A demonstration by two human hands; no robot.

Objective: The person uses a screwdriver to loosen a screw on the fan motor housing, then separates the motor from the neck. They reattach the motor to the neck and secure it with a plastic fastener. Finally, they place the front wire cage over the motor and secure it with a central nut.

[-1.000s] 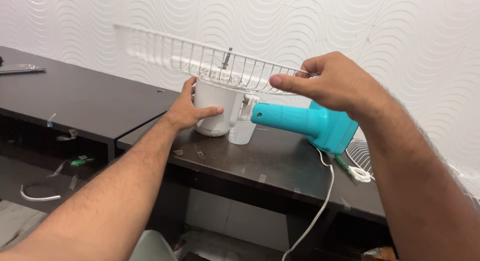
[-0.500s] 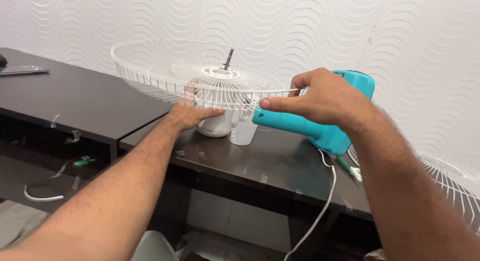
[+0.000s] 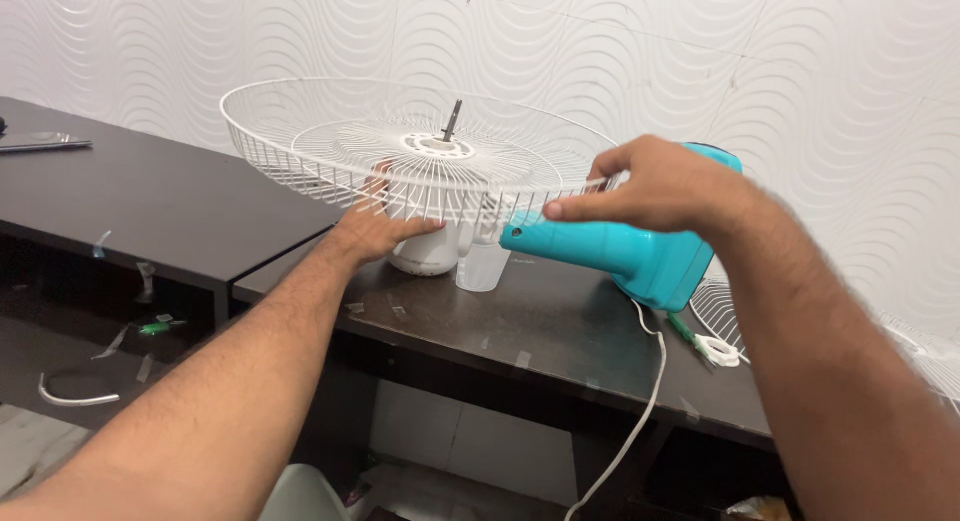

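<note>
- squarely over the near edge of the dark table (image 3: pixel 560 331) sits a white wire fan guard (image 3: pixel 300 141), lying flat atop the white motor housing (image 3: pixel 428 249), its metal shaft (image 3: pixel 452 119) poking up through the hub.
- right hand (image 3: pixel 660 186) pinches the guard's rim between thumb and fingers; left hand (image 3: pixel 378 226) is half curled around the motor housing beneath, bracing it.
- judgement: keep the housing steady and the guard level, so the hub stays centred on the shaft.
- teal fan body (image 3: pixel 620 251) lies on its side; white cord (image 3: pixel 640 421) drops off the edge.
- second wire guard (image 3: pixel 720 311) at the right corner; wavy white wall (image 3: pixel 700 51) behind.
</note>
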